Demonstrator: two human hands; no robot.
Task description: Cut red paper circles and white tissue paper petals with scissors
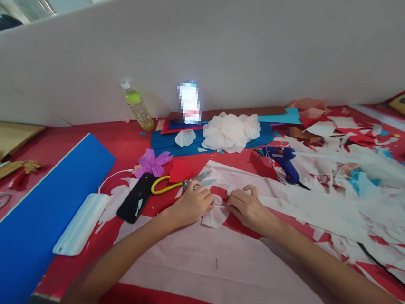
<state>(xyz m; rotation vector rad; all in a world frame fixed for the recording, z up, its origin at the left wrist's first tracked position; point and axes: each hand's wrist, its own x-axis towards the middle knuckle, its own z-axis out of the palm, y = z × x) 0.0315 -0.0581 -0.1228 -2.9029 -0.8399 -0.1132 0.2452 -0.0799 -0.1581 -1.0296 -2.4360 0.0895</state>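
My left hand [193,202] and my right hand [248,207] meet over a small folded piece of white tissue paper [215,216], each pinching one side of it with closed fingers. The piece rests on a large sheet of white tissue [213,263] spread over the red table [132,140]. Yellow-handled scissors [178,184] lie just beyond my left hand, beside a red paper shape [180,170]. A purple paper flower [153,162] sits to the left of that.
A black phone [136,197] and a white power bank [81,224] lie left of my hands, beside a blue sheet [34,222]. A blue glue gun [284,161], white paper flowers [230,131], a green bottle [138,106] and scattered paper scraps [357,186] lie farther back. A white partition [212,52] stands behind.
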